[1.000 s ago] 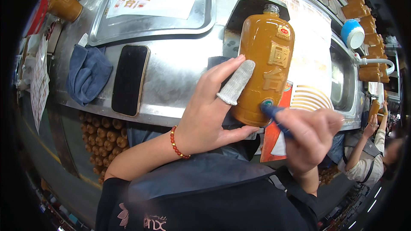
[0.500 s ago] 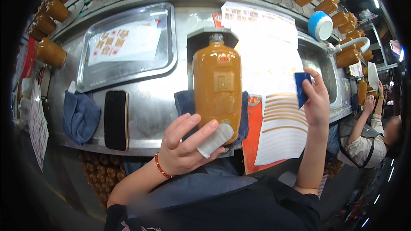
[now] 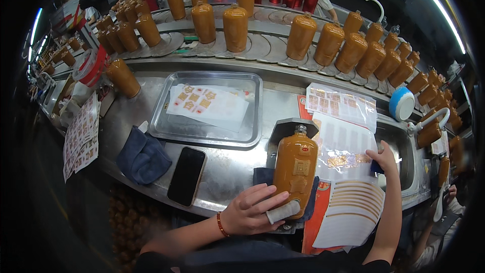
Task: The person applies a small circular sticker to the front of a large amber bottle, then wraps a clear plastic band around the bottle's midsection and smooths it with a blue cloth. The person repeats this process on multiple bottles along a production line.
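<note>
An amber-brown glass bottle (image 3: 293, 174) with a clear threaded neck and small labels on its front leans back in a metal stand (image 3: 288, 126), over a dark blue cloth (image 3: 262, 175). My left hand (image 3: 251, 210) rests around the bottle's lower end, with a whitish wrap covering one finger. My right hand (image 3: 386, 157) reaches over the sticker sheets, holding a flat blue piece (image 3: 375, 167). Its fingertips are at the edge of a sheet with gold stickers (image 3: 348, 160). Below that lies a white sheet of curved gold strips (image 3: 348, 217) on red paper (image 3: 313, 232).
A metal tray (image 3: 212, 144) holds sticker sheets. Left of me lie a phone (image 3: 186, 177) and a blue cloth (image 3: 143, 156). Behind the bench, a conveyor (image 3: 268, 45) carries several brown bottles. A sink (image 3: 404, 146) with a white faucet (image 3: 429, 118) is at the right, by a blue-and-white round container (image 3: 401, 103).
The view has tilted up and shifted, showing more conveyor and red bottles beyond. My right hand has moved with the blue piece to the sticker sheet's edge. My left hand stays on the bottle.
</note>
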The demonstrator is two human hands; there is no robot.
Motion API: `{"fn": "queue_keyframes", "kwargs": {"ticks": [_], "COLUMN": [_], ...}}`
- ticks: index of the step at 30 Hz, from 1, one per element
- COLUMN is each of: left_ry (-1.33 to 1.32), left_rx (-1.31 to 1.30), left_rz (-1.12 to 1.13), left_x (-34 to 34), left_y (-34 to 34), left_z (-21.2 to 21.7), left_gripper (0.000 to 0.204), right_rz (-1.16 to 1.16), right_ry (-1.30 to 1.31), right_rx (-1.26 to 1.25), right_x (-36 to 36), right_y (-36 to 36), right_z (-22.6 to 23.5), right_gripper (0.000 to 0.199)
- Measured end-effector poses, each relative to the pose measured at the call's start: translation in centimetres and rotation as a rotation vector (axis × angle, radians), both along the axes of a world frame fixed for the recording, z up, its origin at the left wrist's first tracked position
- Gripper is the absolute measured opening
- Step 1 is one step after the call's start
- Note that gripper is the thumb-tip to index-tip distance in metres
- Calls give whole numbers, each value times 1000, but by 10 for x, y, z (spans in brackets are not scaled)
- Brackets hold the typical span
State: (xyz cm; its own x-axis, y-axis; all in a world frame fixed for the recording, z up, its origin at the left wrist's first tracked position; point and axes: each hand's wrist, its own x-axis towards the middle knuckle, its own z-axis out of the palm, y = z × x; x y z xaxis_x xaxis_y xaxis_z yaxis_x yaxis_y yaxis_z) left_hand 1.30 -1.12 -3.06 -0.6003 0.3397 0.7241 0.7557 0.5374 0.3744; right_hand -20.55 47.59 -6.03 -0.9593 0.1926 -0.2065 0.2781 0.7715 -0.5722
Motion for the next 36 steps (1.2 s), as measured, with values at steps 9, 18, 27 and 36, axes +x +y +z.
{"fn": "queue_keyframes", "kwargs": {"ticks": [9,18,27,36], "left_ry": [-30,-318,-405,-1126], "left_rx": [22,256,394,262], "left_rz": [-26,26,-404,-786], "left_x": [-4,11,-22,-5], "left_y": [6,-15,26,21], "left_z": [12,40,94,69], "left_gripper": [36,38,76,64], "right_rz": [5,-73,485,609], "right_ry": [-116,275,439,411], "right_rx": [-250,57,11,-278], "right_x": [-7,16,177,227], "right_y": [22,30,-195,-216], "right_z": [8,42,206,217], "right_gripper": [41,18,8,16]}}
